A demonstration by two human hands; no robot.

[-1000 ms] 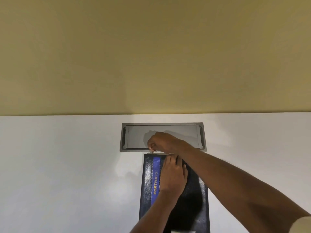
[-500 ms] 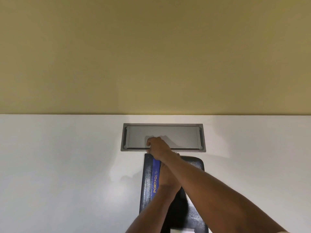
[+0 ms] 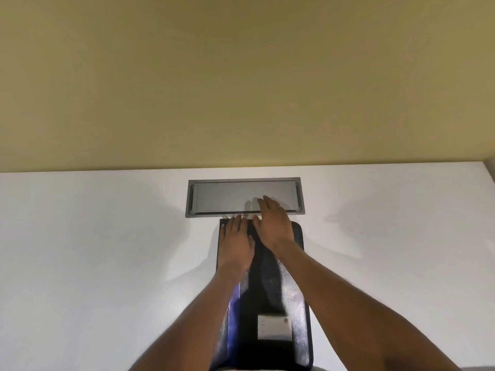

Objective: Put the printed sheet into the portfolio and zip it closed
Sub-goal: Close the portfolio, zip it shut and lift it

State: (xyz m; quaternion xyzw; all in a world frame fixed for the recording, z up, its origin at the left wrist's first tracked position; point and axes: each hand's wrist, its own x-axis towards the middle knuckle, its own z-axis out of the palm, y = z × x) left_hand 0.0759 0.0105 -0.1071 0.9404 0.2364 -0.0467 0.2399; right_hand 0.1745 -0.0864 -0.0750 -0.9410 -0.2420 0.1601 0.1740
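Left hand [image 3: 237, 238] rests flat on the black portfolio [image 3: 301, 344]; right hand [image 3: 273, 223] is beside it, fingers straight over the grey hatch [image 3: 222, 196]. I see both holding nothing.

A white desk [image 3: 93, 263] with a grey hatch [image 3: 222, 196] meets a yellow wall [image 3: 241, 76].

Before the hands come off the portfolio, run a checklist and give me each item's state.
1. Portfolio lies flat on the table: ok.
2. Printed sheet inside: cannot tell, no sheet shows.
3. Zip fully closed: cannot tell, the edges are blurred.
4. Left hand flat on the cover, fingers straight: ok.
5. Right hand holds nothing, fingers straight, reaching over the grey hatch: ok.
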